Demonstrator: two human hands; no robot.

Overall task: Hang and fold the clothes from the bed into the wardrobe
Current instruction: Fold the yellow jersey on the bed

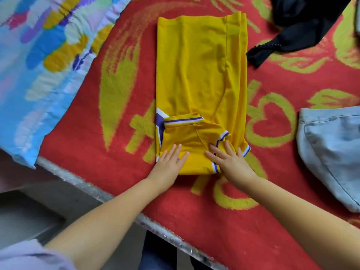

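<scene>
A yellow jersey point(198, 75) with purple and white trim lies folded into a long narrow strip on the red bed cover point(81, 137). Its sleeves are tucked in at the near end. My left hand point(169, 162) rests flat on the near left corner of the jersey, fingers spread. My right hand point(229, 160) presses flat on the near right part, over the trimmed sleeve edge. Neither hand grips the cloth.
A black garment point(288, 34) lies at the far right. Light blue jeans point(331, 152) sit at the right edge. A colourful blue quilt point(39, 65) covers the left side. The bed's edge point(93, 191) runs diagonally below my arms, with floor beyond.
</scene>
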